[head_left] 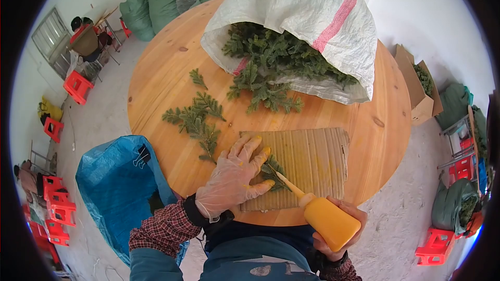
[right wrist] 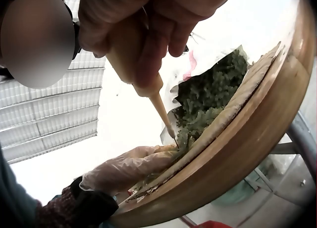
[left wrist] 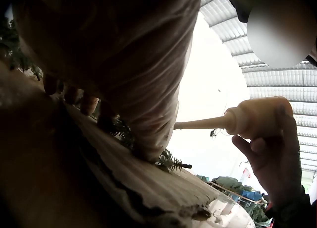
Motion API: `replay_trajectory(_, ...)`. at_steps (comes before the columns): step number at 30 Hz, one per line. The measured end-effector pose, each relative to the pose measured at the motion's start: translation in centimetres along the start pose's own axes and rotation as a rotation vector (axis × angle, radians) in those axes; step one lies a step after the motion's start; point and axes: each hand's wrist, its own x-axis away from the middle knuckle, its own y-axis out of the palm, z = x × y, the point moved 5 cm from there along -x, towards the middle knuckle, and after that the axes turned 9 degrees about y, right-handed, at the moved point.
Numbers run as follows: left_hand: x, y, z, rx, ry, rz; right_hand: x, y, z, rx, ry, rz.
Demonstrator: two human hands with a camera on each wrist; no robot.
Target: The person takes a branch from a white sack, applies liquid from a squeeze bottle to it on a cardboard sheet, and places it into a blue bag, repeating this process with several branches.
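My left hand [head_left: 233, 177], in a clear glove stained yellow at the fingertips, lies spread on a ribbed cardboard piece [head_left: 317, 161]. Its thumb and forefinger press either side of a small green fir sprig [head_left: 274, 168], partly hidden under them. In the left wrist view, the sprig's cut stem [left wrist: 184, 165] sticks out past the thumb. My bare right hand [head_left: 348, 227] grips a yellow-orange squeeze bottle [head_left: 328, 224], tilted so its long nozzle [head_left: 289, 183] points down at the sprig. In the right wrist view, the thin tip [right wrist: 176, 141] is right by the gloved fingers.
A white woven sack [head_left: 291, 0] spills fir branches [head_left: 281, 52] across the round wooden table [head_left: 166, 83]. Loose sprigs [head_left: 194, 119] lie left of the cardboard. A blue bag [head_left: 112, 192] hangs at the left edge. Red stools [head_left: 78, 87] stand around the room.
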Motion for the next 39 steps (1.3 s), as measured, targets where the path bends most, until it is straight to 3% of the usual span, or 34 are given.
replay_trajectory(10,0.2,-0.2,0.1,0.003,-0.003,0.001,1.0,-0.8,-0.2,-0.08,0.051,0.046)
replay_trajectory(14,0.3,-1.1,0.5,-0.022,0.011,0.045,1.1,-2.8,-0.9,-0.002,-0.046,0.108)
replay_trajectory(17,0.6,-4.0,1.2,-0.071,0.038,0.122,0.8,-3.7,-1.3,-0.154,0.262,0.116)
replay_trajectory(19,0.2,-4.7,1.6,-0.098,0.057,0.158,0.9,-4.4,0.4,-0.243,0.254,0.188)
replay_trajectory(22,-0.9,-4.3,3.7,-0.298,0.281,0.089,0.5,-5.2,4.0,-0.441,0.23,0.308)
replay_trajectory(25,-1.2,-2.0,3.4,-0.264,0.31,-0.065,-0.9,-4.5,6.8,-0.721,0.336,0.284)
replay_trajectory(27,-1.3,-2.0,2.8,-0.25,0.324,-0.143,-2.1,-3.6,6.6,-0.755,0.32,0.276)
replay_trajectory(33,-0.2,-10.8,-3.9,-0.781,0.022,0.074,-3.5,-2.3,6.8,-0.789,0.345,0.336)
replay_trajectory(36,-0.9,-12.2,-9.5,-0.691,-0.122,-0.043,-3.5,-2.4,7.2,-0.784,0.343,0.328)
replay_trajectory(39,-4.0,-13.8,-10.5,-0.298,-0.183,0.097,-3.5,-2.5,7.3,-0.781,0.335,0.292)
